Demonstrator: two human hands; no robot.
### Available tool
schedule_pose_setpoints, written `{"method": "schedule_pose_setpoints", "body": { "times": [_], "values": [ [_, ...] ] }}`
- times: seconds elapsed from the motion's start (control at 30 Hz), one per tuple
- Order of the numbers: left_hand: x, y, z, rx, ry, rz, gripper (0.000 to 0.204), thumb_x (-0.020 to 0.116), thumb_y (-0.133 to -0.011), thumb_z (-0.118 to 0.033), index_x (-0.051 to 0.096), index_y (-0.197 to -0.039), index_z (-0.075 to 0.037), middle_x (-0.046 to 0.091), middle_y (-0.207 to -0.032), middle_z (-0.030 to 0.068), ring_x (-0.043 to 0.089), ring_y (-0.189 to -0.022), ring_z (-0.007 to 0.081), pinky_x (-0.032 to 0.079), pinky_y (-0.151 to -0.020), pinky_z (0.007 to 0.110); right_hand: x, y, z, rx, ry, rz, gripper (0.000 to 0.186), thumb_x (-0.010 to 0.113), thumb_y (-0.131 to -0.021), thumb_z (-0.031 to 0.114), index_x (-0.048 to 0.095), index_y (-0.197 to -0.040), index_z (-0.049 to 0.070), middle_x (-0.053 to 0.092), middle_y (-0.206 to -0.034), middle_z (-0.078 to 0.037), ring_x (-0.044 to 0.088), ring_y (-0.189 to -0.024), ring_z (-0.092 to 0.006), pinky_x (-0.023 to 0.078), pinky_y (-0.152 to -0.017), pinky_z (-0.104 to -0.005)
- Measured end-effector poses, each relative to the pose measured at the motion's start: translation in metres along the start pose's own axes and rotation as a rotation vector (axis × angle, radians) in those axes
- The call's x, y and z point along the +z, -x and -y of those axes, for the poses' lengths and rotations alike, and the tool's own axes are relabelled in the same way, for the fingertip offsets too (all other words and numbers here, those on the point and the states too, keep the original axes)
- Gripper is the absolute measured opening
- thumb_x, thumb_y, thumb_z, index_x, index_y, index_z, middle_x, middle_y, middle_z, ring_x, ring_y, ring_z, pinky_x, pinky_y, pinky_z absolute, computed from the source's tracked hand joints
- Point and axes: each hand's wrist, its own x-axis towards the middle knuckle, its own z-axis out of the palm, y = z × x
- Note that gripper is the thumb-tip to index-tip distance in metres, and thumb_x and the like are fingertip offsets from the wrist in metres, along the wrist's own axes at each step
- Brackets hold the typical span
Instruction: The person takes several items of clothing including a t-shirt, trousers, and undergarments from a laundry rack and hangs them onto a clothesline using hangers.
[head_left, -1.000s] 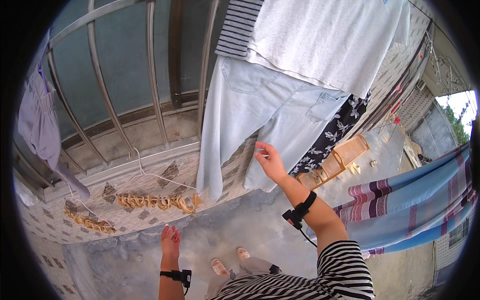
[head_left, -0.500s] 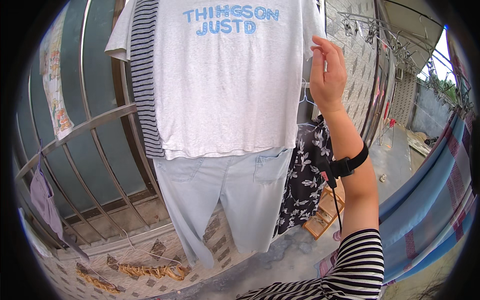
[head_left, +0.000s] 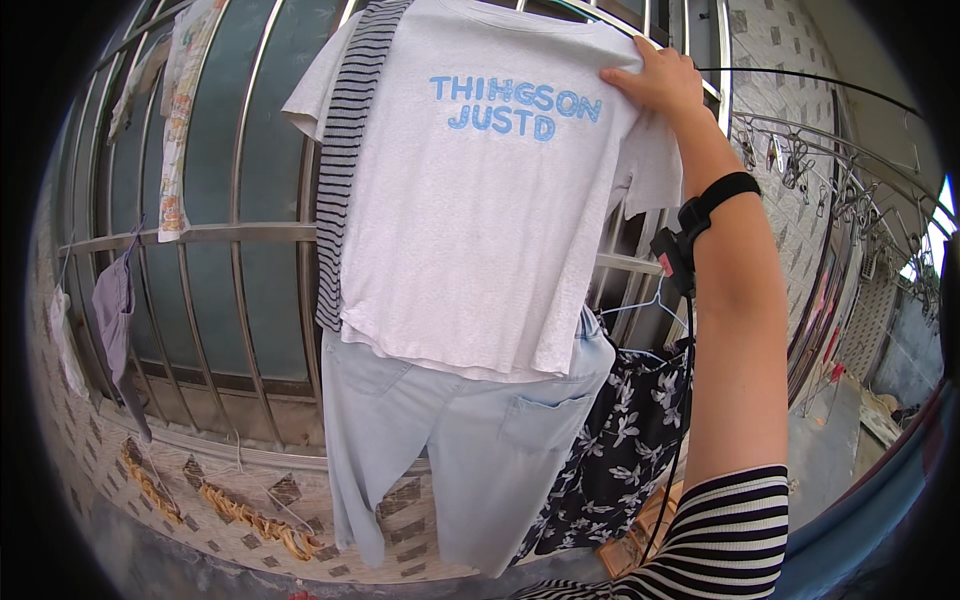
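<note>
My right hand [head_left: 660, 78] is raised to the shoulder of a light grey-white short-sleeved T-shirt [head_left: 460, 230] with blue lettering. The thumb lies on the front of the cloth and the fingers bend over the shoulder edge, so the hand grips it there. A black strap with a small dark device and a cable [head_left: 690, 222] circles my right forearm. The shirt hangs in front of a striped garment [head_left: 350, 150] and pale blue jeans [head_left: 465, 420]. Its collar reaches the top of the picture. My left hand is out of view.
Metal window bars [head_left: 270, 232] run behind the clothes. A black floral garment [head_left: 620, 430] hangs at right, near a blue hanger [head_left: 655, 298]. Clip racks [head_left: 800, 160] hang farther right. A wooden stool [head_left: 630, 545] stands below; a blue cloth [head_left: 860, 520] hangs lower right.
My right hand has moved up from beside the T-shirt's sleeve and taken hold of its shoulder. The view has tilted up and turned, so more of the shirt's top and the bars shows.
</note>
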Motion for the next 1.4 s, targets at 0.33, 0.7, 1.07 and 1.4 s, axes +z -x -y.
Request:
{"method": "schedule_pose_setpoints", "body": {
  "times": [0.33, 0.7, 1.07, 1.4],
  "values": [
    [-0.036, 0.013, -0.018, 0.114, 0.062, 0.028, 0.055, 0.054, -0.081, -0.032, 0.028, -0.126, -0.013, 0.044, -0.124, 0.0143, 0.051, -0.097, 0.0296, 0.041, -0.075, 0.037, 0.014, -0.022, -0.023, 0.181, -0.578, 0.216, 0.076, 0.06, -0.06, 0.058, 0.049, -0.119, 0.01, 0.057, -0.103, -0.02, 0.06, -0.085, -0.0296, 0.048, -0.075, -0.035],
    [0.029, 0.08, -0.063, 0.112, 0.056, -0.044, 0.042, 0.043, -0.087, -0.017, 0.031, -0.127, -0.011, 0.043, -0.124, 0.0155, 0.043, -0.11, 0.0274, 0.035, -0.091, 0.038, 0.026, -0.024, -0.031, 0.384, -0.687, 0.302, 0.084, 0.058, -0.06, 0.059, 0.041, -0.126, 0.01, 0.058, -0.094, -0.018, 0.06, -0.078, -0.0249, 0.047, -0.068, -0.032],
    [0.094, 0.155, -0.15, 0.604, -0.283, -0.067, 0.043, 0.054, -0.082, -0.018, 0.04, -0.122, -0.012, 0.054, -0.096, -0.0001, 0.051, -0.075, 0.0093, 0.04, -0.063, 0.021, -0.009, 0.085, -0.016, 0.307, -1.221, 0.172, 0.079, 0.063, -0.068, 0.042, 0.037, -0.122, -0.008, 0.047, -0.114, -0.023, 0.05, -0.101, -0.0249, 0.039, -0.085, -0.0301],
    [0.166, 0.315, -0.279, 1.546, -0.077, -0.075, 0.039, 0.038, -0.09, -0.011, 0.033, -0.126, 0.003, 0.036, -0.127, 0.0143, 0.036, -0.116, 0.0184, 0.03, -0.096, 0.032, -0.188, 0.211, 0.095, -0.236, -1.15, -0.043, 0.083, 0.072, -0.06, 0.039, 0.038, -0.126, 0.004, 0.04, -0.107, -0.023, 0.043, -0.094, -0.032, 0.04, -0.076, -0.0377]
  ]
}}
